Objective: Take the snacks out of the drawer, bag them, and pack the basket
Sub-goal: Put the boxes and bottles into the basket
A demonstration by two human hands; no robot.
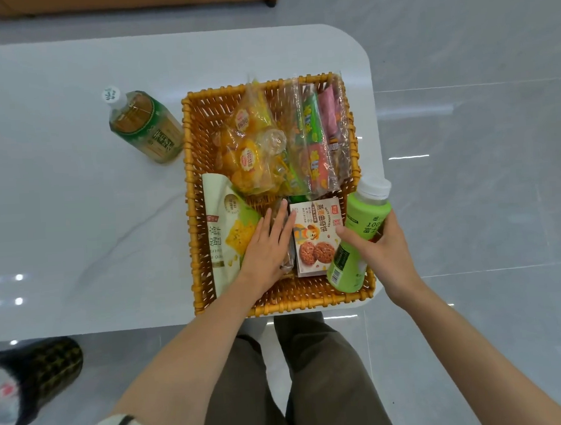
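Two hands work at the near end of the basket (195, 184): the left hand (268, 245) lies flat, fingers straight, pressing down between the cracker bag (228, 234) and the cookie box (316, 236), seemingly to hold them aside and keep a gap. The right hand (382, 249) is wrapped round a green bottle (363, 211), tilted over the basket's near right corner beside the box, probably to slot it along the wall. Bagged snacks (250, 149) fill the far half, while a tea bottle (144, 128) sits on the bench (77, 206) just left of the basket.
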